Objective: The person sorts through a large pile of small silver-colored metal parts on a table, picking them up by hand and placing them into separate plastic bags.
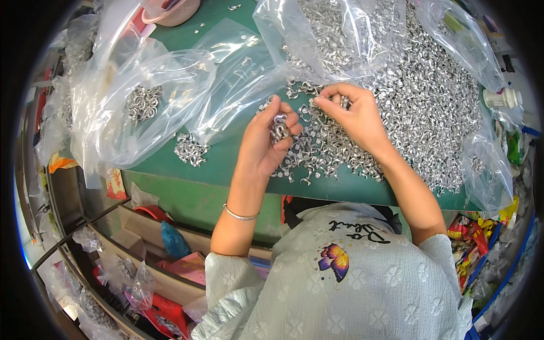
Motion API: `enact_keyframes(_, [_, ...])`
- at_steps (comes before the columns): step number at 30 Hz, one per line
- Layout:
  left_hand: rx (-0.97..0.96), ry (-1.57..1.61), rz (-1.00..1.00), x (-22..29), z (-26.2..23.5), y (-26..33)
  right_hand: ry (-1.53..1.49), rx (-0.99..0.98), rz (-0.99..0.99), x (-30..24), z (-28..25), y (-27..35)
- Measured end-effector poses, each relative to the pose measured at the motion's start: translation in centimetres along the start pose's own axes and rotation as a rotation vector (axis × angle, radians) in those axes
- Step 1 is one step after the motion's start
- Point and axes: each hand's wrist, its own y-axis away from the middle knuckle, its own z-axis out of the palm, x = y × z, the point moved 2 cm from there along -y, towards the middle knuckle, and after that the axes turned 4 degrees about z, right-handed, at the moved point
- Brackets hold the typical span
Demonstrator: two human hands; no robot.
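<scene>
My left hand (271,127) is cupped around several small silver metal hooks (280,129), its fingers curled over them. To its right, my right hand (354,113) has thumb and forefinger pinched together, with silver hooks also showing inside the curled fingers. Whether a single hook sits between the fingertips is too small to tell. Both hands are just above the near left edge of a large heap of the same curved metal hooks (430,113), spread over the green table (218,170).
Clear plastic bags (187,85) lie left of my hands, one with a clump of hooks (144,103) inside. A small pile of hooks (191,149) lies near the table edge. More clear plastic (351,39) covers the heap's far part. A pink basket (173,12) stands far left.
</scene>
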Motion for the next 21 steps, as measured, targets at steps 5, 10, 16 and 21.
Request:
enact_keyframes(5, [0.090,-0.039,0.040,-0.7,0.4,0.4,-1.252,-0.214,0.693,-1.3,-1.8,0.6])
enact_keyframes(10, [-0.027,0.183,-0.052,-0.9,-0.4,0.9,0.026,-0.051,-0.037,-0.1,0.1,-0.7])
enact_keyframes(16, [-0.043,0.266,-0.131,-2.2,-0.5,2.2,0.887,-0.130,-0.178,0.2,3.5,-2.3])
enact_keyframes(21, [-0.002,0.248,-0.132,-3.5,-0.7,2.5,0.877,-0.130,-0.138,-0.1,3.0,-3.0])
